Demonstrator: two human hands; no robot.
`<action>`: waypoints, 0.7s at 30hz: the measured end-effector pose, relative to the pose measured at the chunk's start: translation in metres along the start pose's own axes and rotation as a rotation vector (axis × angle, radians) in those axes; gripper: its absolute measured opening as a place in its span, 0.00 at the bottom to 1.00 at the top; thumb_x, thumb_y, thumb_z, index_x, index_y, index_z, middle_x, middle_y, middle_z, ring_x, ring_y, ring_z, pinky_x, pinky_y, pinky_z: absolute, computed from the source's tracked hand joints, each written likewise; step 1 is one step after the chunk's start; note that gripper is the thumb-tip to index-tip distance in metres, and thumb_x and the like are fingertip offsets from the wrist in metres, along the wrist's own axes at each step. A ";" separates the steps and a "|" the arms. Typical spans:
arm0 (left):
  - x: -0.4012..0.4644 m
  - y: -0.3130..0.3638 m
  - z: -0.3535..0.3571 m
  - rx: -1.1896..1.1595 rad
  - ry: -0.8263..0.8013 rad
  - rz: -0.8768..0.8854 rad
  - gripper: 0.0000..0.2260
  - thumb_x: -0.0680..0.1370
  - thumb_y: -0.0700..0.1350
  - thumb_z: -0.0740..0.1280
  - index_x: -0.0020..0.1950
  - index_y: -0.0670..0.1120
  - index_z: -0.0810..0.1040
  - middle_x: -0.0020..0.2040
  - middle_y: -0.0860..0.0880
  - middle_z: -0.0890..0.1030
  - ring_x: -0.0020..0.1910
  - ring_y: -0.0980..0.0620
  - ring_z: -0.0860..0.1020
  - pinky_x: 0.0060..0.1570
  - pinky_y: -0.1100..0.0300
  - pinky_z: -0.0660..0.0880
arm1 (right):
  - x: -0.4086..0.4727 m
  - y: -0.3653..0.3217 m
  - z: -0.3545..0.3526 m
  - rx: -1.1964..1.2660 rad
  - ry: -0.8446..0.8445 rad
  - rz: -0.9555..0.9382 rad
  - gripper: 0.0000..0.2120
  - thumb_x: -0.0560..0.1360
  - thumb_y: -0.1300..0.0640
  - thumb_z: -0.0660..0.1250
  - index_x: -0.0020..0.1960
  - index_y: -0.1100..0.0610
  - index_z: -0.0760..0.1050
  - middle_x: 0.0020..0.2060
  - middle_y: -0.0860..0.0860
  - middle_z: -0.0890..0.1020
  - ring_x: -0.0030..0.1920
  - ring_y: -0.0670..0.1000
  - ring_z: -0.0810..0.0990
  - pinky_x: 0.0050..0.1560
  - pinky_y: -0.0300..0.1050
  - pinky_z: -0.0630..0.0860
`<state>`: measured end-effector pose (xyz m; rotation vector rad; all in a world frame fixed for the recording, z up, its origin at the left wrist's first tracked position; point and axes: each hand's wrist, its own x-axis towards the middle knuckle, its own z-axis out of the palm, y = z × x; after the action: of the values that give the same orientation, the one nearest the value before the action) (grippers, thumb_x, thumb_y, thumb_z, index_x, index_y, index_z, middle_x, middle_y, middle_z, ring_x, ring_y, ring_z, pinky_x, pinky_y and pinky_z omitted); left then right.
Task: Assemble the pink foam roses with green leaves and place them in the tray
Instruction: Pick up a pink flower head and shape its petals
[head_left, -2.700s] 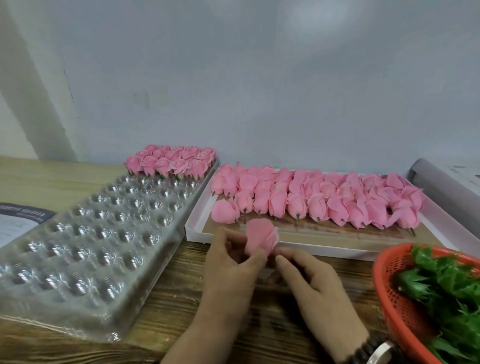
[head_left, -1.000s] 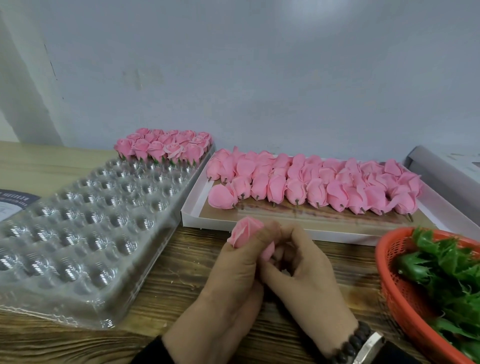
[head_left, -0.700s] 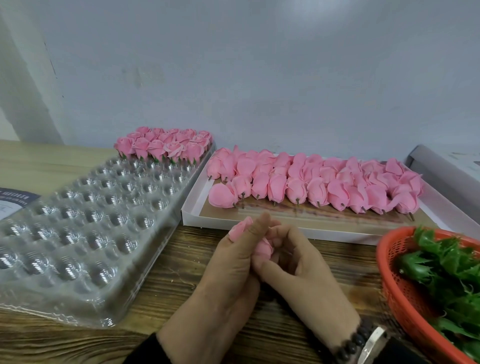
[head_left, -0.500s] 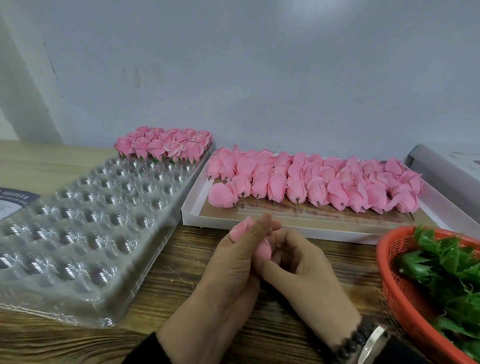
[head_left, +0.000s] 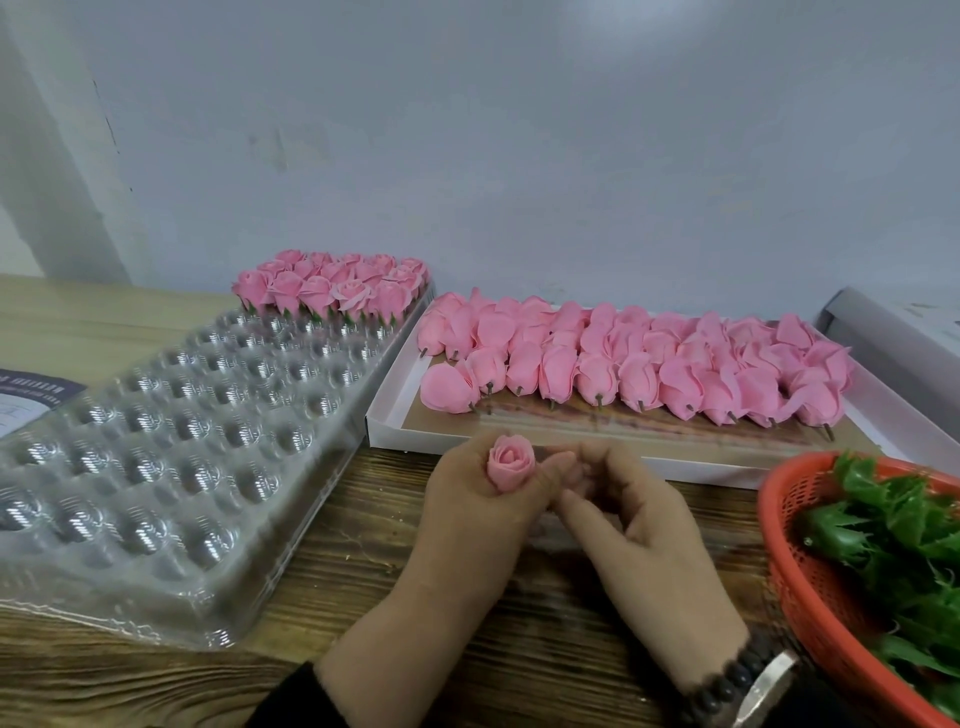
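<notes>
**Q:** ok so where's the rose at right now?

**A:** The pink foam rose (head_left: 510, 462) sits in the left hand (head_left: 483, 512), fingers curled round it, bloom facing up at the camera. The right hand (head_left: 631, 525) is pressed right against the left, fingers curled in at the rose's side; can't tell if it's actually pinching anything. Both hands are over the wooden bench (head_left: 363, 551), just near of the white box (head_left: 395, 410).

**Q:** and the rest?

**A:** The white box holds rows of loose pink roses (head_left: 639, 364). The clear plastic tray (head_left: 171, 441) is on the left, with finished roses (head_left: 332, 286) filling its far end. The orange basket (head_left: 810, 582) of green leaves (head_left: 898, 535) is at the near right.
</notes>
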<state>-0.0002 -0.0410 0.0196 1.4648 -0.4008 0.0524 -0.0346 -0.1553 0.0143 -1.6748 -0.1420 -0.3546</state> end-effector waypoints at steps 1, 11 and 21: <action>0.001 -0.002 -0.001 0.045 -0.002 0.028 0.06 0.70 0.34 0.71 0.36 0.44 0.81 0.32 0.48 0.83 0.32 0.58 0.80 0.33 0.68 0.75 | 0.000 0.000 0.000 -0.031 -0.008 -0.020 0.14 0.71 0.72 0.66 0.48 0.54 0.78 0.37 0.49 0.80 0.40 0.43 0.78 0.45 0.33 0.73; 0.006 -0.006 -0.012 0.546 -0.194 0.019 0.36 0.69 0.45 0.74 0.64 0.70 0.57 0.44 0.52 0.81 0.44 0.55 0.79 0.51 0.54 0.75 | 0.000 -0.006 -0.006 -0.225 -0.209 -0.137 0.21 0.67 0.59 0.68 0.59 0.46 0.74 0.53 0.41 0.78 0.49 0.41 0.76 0.49 0.28 0.69; 0.006 -0.011 -0.018 0.563 -0.375 0.053 0.48 0.68 0.42 0.75 0.62 0.74 0.41 0.42 0.69 0.77 0.47 0.65 0.77 0.53 0.65 0.73 | 0.002 -0.004 -0.014 -0.310 -0.295 -0.124 0.16 0.67 0.54 0.68 0.51 0.41 0.72 0.39 0.41 0.77 0.39 0.46 0.75 0.44 0.39 0.73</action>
<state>0.0129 -0.0261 0.0103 2.0274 -0.7740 -0.0751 -0.0364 -0.1689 0.0201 -2.0253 -0.4299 -0.2274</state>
